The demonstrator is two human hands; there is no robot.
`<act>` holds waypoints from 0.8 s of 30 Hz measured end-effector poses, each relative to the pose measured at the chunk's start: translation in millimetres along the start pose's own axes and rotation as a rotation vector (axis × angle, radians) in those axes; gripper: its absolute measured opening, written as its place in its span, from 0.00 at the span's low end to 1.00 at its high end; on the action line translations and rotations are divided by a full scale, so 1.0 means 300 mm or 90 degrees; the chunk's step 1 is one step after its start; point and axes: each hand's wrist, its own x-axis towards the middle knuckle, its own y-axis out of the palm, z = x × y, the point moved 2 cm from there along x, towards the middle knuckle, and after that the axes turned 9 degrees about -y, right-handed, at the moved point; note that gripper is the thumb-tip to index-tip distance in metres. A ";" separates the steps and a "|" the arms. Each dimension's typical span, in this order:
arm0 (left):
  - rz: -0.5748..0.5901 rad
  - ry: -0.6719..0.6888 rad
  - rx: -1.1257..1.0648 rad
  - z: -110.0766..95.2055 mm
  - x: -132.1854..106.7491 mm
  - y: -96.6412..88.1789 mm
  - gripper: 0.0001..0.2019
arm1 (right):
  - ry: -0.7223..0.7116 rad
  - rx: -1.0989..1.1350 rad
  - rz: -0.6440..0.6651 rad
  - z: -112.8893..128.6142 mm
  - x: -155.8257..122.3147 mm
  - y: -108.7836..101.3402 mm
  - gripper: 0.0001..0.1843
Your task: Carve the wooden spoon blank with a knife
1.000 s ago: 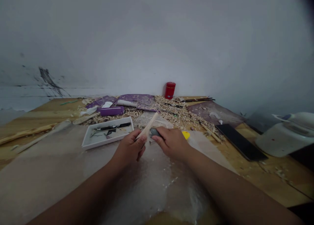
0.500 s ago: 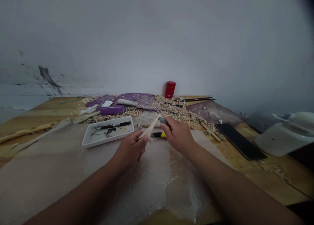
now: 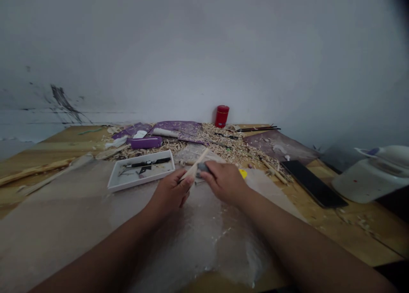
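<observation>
My left hand (image 3: pixel 171 191) is closed round the lower end of a thin pale wooden stick (image 3: pixel 197 163) that slants up and to the right. My right hand (image 3: pixel 223 181) is closed on a grey-handled knife (image 3: pixel 202 167), held against the stick just above my left thumb. Both hands hover over a sheet of clear plastic (image 3: pixel 191 237) spread on the wooden table. A yellow object (image 3: pixel 243 173) peeks out behind my right hand.
A white tray (image 3: pixel 141 171) with dark tools lies left of my hands. Wood shavings (image 3: pixel 223 146), purple packets (image 3: pixel 145 142), a red canister (image 3: pixel 221 116) and brushes (image 3: pixel 257 129) sit at the back. A black slab (image 3: pixel 311 183) and a white appliance (image 3: pixel 373 173) stand right.
My right hand, which had swept up and to the right along the stick, has come back down to the stick's base beside my left hand. The left hand stayed put.
</observation>
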 end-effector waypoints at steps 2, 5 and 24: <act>0.008 0.005 -0.015 0.000 0.001 0.001 0.11 | -0.031 0.005 0.022 0.009 0.000 0.010 0.17; 0.020 -0.009 -0.058 0.000 -0.001 0.005 0.11 | 0.064 -0.037 0.015 -0.020 0.003 0.008 0.18; -0.001 0.076 -0.180 -0.019 -0.024 0.005 0.16 | -0.033 0.215 0.062 0.047 -0.008 -0.028 0.32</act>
